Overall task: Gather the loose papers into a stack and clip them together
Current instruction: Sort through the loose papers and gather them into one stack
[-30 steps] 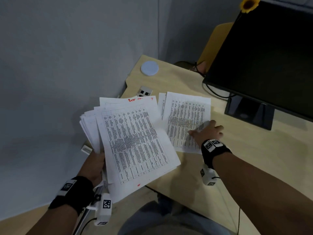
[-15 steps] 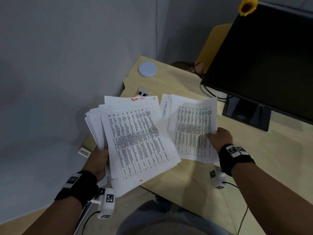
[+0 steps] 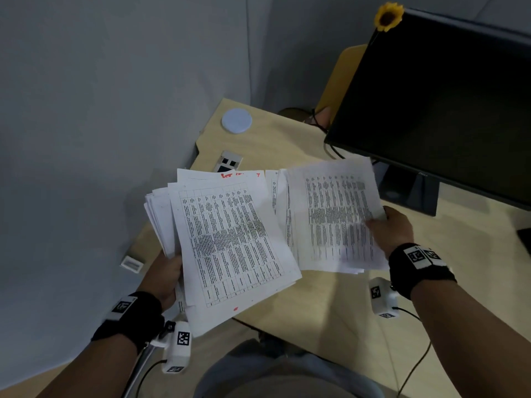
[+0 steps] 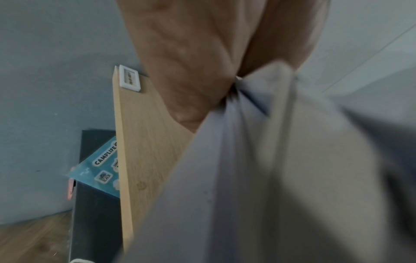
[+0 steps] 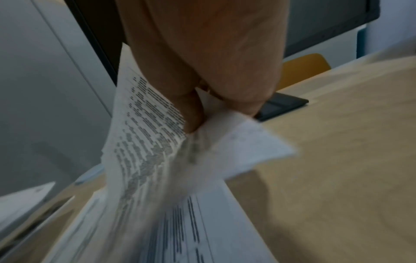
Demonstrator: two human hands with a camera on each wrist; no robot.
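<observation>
A thick, fanned bundle of printed sheets [image 3: 227, 242] hangs above the desk's left corner, gripped at its lower left edge by my left hand [image 3: 165, 278]. In the left wrist view the bundle [image 4: 258, 169] fills the frame below that hand [image 4: 195, 71]. To its right, my right hand [image 3: 390, 228] pinches a thinner set of printed sheets [image 3: 333, 216] by the right edge and holds it off the desk. The right wrist view shows my thumb [image 5: 191, 113] pressed onto those sheets [image 5: 157, 160]. No clip is visible.
A black monitor [image 3: 448, 104] on its stand [image 3: 411, 193] occupies the back right of the wooden desk [image 3: 330, 305]. A round white disc [image 3: 237, 121] and a small grey socket block [image 3: 228, 165] lie at the back left. Grey partition walls close the left side.
My right hand took hold of the sheets that lay flat on the desk and lifted them. They now hang in the air beside the left hand's bundle, which stayed roughly in place.
</observation>
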